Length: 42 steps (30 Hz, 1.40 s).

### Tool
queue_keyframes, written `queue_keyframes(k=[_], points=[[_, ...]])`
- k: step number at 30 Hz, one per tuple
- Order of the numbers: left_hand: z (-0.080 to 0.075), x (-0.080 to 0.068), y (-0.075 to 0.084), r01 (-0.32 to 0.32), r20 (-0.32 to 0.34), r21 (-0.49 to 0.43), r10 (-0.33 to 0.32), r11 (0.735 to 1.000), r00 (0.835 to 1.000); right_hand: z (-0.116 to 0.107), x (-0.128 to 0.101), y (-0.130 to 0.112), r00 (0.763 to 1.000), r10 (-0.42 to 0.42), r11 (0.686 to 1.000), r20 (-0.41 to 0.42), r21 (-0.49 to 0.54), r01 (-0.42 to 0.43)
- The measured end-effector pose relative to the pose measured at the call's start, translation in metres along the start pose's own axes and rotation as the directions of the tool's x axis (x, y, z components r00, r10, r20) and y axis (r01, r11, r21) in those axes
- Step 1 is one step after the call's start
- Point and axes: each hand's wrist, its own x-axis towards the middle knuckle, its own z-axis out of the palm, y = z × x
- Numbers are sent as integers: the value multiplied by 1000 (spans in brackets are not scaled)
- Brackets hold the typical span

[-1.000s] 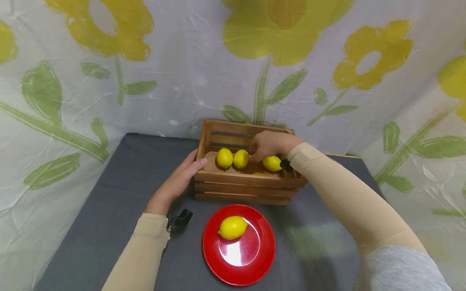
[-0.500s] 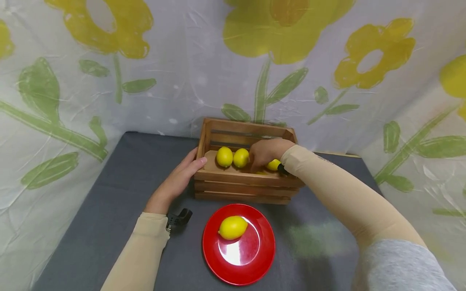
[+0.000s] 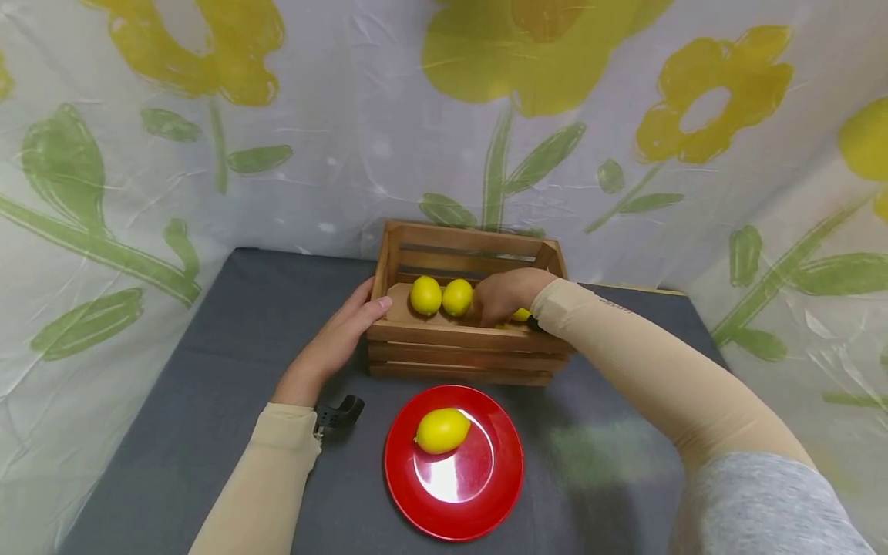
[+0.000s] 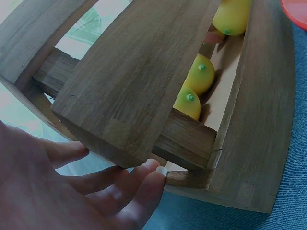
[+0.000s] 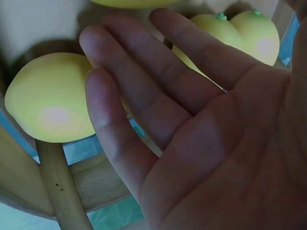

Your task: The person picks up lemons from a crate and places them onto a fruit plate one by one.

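In the head view a brown slatted wooden crate (image 3: 461,356) holds several yellow lemons. Two of them, a left lemon (image 3: 426,296) and its neighbour (image 3: 458,297), lie beside my right hand (image 3: 509,294), which reaches down into the crate. The right wrist view shows that hand's fingers (image 5: 144,88) extended and slightly bent, close to another lemon (image 5: 53,98); its thumb is out of sight and no lemon shows in its grasp. My left hand (image 3: 335,343) rests against the crate's left end, fingertips (image 4: 156,175) touching the wood, fingers nearly straight.
In front of the crate stands a red plate (image 3: 479,516) with one lemon (image 3: 442,431) on it. Everything stands on a dark grey cloth-covered table (image 3: 229,370). A flower-patterned curtain (image 3: 333,154) hangs close behind the crate.
My right hand has lowered further into the crate, toward the near side, now covering more of the right-hand lemons. The left hand stays on the crate's end. The view has tipped slightly.
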Motion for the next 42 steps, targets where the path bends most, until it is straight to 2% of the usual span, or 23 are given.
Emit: queue_keyframes(k=[9,13,17,27,42], points=[[-2,1,-2,-4,0,-1,4,1000,1000,3,6,-3,998,5,998,57,57,-8],[-1,1,-2,-6,-1,0,6,1000,1000,4,8,-4,997,1,999,77,46,-4],[-1,0,-1,-5,-5,-3,5,1000,1000,3,7,-5,997,-3,1000,78,19,2],[0,0,-1,1,-3,-12,-1,1000,1000,6,8,-5,998,-16,1000,64,28,15],[1,0,0,1,-11,-5,-1,1000,1000,5,4,-10,998,35,999,59,-13,-34]])
